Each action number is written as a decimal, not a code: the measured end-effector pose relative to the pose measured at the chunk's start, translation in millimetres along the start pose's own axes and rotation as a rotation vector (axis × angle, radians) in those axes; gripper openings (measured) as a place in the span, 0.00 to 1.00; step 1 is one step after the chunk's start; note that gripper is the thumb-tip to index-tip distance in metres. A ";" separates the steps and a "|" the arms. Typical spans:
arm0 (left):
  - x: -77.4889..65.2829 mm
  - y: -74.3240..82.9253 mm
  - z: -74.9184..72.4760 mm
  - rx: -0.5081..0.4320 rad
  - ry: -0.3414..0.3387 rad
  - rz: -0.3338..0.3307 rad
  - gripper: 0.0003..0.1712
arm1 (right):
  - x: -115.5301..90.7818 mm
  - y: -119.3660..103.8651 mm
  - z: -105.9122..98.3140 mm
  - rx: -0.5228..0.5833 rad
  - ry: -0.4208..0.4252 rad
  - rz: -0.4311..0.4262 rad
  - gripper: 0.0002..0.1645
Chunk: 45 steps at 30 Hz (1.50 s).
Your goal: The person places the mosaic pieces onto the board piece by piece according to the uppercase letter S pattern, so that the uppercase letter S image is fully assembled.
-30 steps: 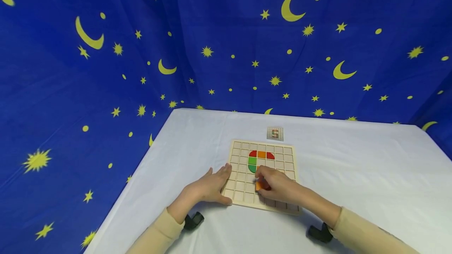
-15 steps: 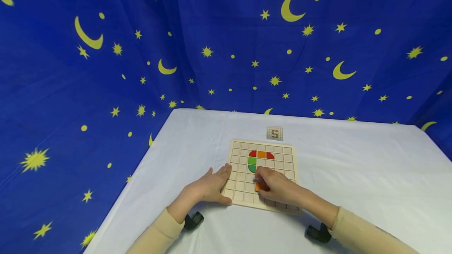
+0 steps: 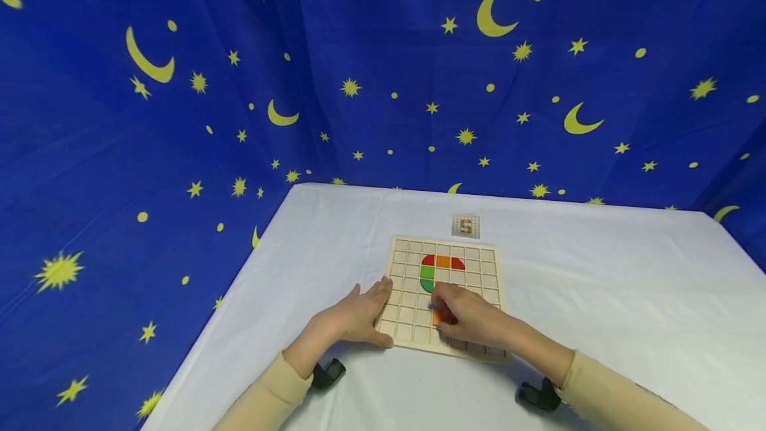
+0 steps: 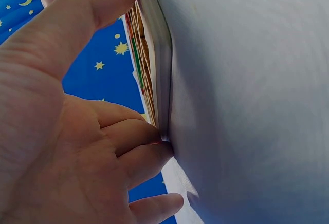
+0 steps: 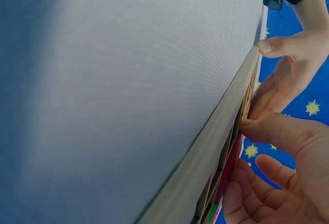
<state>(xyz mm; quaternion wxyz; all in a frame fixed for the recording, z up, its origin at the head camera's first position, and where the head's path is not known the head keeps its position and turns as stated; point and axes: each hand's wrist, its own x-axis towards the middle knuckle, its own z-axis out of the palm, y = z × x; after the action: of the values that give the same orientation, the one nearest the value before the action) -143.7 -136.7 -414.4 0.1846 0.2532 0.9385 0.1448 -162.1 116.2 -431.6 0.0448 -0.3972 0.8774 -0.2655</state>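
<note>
A light wooden grid board [image 3: 409,332] lies on the white table in the head view. My left hand [image 3: 353,316] rests along its left edge, fingers extended, thumb at the near left corner. Over the board's middle, my right hand [image 3: 473,314] has curled fingers and pinches an orange tile [image 3: 439,318] low over the cells, partly hidden by the hand. Farther up the board, red tiles [image 3: 428,261] flank another orange tile [image 3: 443,262], with a light green tile [image 3: 427,273] and a darker green rounded tile [image 3: 427,285] below. In the right wrist view, the thumb [image 5: 257,126] meets the board's surface side.
Just beyond the board lies a small pattern card [image 3: 466,226] printed with an S-like figure on a grid. White cloth covers the table [image 3: 598,298]. Blue curtains [image 3: 383,38] with yellow stars and moons hang behind it. Dark wrist devices [image 3: 328,374] sit below both wrists.
The orange tile under my right hand looks flatter against the board than a second ago, and the fingers have shifted slightly. My left hand stays in place.
</note>
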 end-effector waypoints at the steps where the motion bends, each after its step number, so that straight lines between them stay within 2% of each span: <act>1: 0.2 0.2 -0.1 0.000 -0.001 0.000 0.61 | -0.1 -0.3 -0.4 0.001 0.000 0.000 0.20; 9: 1.1 1.4 -1.5 -0.004 -0.004 -0.001 0.61 | -2.0 -2.9 -5.0 -0.004 -0.020 0.014 0.21; 15: 2.5 1.5 -1.5 -0.004 -0.002 0.005 0.61 | -7.1 -6.8 -22.6 0.043 -0.014 0.019 0.22; 24: 3.8 0.8 0.4 -0.007 0.006 0.005 0.60 | -35.6 5.3 -56.4 0.077 0.066 0.033 0.20; 30: 3.4 -0.8 0.8 -0.009 0.004 0.003 0.61 | -58.2 14.2 -71.4 0.046 0.110 0.078 0.20; 35: 2.9 -1.6 0.9 -0.016 0.004 0.002 0.61 | -72.3 18.9 -77.6 0.016 0.151 0.130 0.20; 45: 1.9 -2.3 2.7 -0.019 0.008 0.005 0.61 | -93.7 23.6 -83.5 -0.015 0.181 0.182 0.20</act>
<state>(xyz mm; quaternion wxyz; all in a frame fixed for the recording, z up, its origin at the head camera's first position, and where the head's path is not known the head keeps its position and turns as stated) -145.1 -137.2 -418.1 0.1831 0.2533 0.9372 0.1552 -138.5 232.5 -384.4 -0.0136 -0.2907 0.9122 -0.2883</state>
